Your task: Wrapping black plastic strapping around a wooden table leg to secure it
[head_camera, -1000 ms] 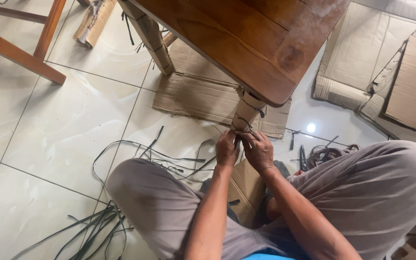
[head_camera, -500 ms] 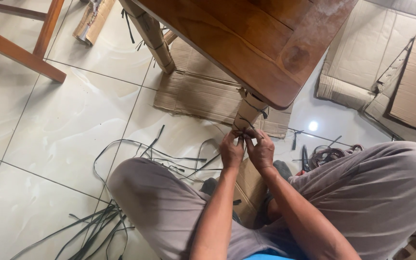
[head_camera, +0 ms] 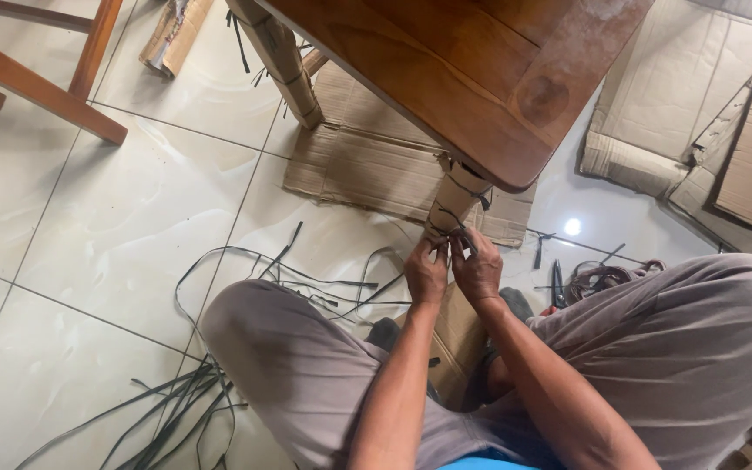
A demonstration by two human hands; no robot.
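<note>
Here, left hand (head_camera: 426, 271), right hand (head_camera: 478, 266) pinching dark strap (head_camera: 451, 223) at cardboard-wrapped table leg (head_camera: 456, 198), loose straps (head_camera: 306, 283) beside

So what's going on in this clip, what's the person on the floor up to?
A person sits on the tiled floor beside a wooden table. Both hands, left hand and right hand, meet at a dark strap around the cardboard-wrapped table leg, pinching its ends together. Loose straps lie scattered on the floor, with flattened cardboard under the table and pliers near the right knee.
</note>
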